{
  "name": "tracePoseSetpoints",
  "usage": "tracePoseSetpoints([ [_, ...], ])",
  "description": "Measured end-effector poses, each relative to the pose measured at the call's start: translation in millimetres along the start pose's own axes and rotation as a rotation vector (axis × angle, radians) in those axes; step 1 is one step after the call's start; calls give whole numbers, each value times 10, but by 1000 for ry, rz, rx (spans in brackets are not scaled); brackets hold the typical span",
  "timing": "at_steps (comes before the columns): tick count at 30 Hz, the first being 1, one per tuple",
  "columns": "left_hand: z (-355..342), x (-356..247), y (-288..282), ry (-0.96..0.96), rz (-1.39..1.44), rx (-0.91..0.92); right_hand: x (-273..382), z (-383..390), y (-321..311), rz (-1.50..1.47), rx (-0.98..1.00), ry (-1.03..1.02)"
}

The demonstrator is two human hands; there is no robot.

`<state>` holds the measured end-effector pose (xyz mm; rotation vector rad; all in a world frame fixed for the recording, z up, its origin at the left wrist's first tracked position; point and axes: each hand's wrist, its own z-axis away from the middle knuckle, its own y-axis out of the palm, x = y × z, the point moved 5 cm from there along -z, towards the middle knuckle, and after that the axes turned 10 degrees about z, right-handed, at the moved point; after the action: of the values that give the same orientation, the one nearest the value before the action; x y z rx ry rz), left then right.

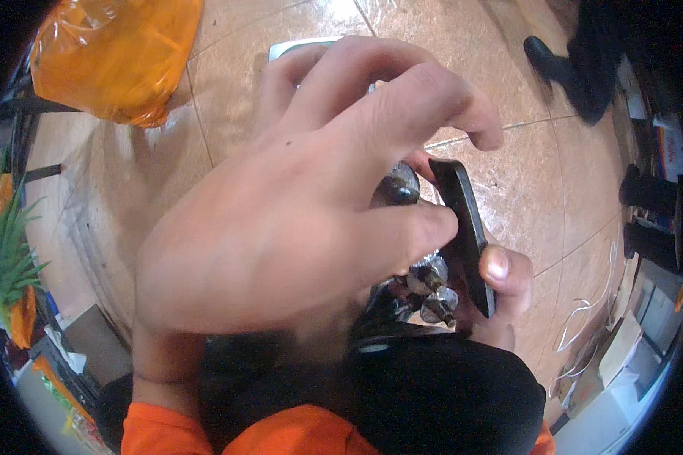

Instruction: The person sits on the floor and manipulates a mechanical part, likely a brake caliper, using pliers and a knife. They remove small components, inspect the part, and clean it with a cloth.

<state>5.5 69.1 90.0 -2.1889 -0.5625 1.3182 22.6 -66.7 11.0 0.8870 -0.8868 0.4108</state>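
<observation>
sleeve (159, 431): orange | slab (467, 235): black | bag (118, 64): orange | floor tiles (561, 182): tan

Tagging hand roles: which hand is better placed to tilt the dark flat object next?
Probably the right hand: its thumb sits against the dark flat object, while the left hand arches its fingers away.

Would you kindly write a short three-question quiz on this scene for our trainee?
1. True or false: the right hand holds the flat black object.
2. Where in the picture is the orange plastic bag? A) lower right B) upper left C) centre
3. Fill in: the sleeve on the left arm is ____ in colour.

Key: 1. True; 2. B; 3. orange
</observation>
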Motion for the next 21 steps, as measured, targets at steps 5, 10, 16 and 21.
tracePoseSetpoints([
  [5,1,2,0,8,-33,26,236,23,84,3,65,-44],
  [10,18,11,-8,10,-52,39,197,90,137,-215,-75,83],
  [16,-32,-12,17,21,-59,34,256,54,106,-295,9,80],
  [21,-61,-9,40,19,-66,33,297,37,148,-234,4,92],
])
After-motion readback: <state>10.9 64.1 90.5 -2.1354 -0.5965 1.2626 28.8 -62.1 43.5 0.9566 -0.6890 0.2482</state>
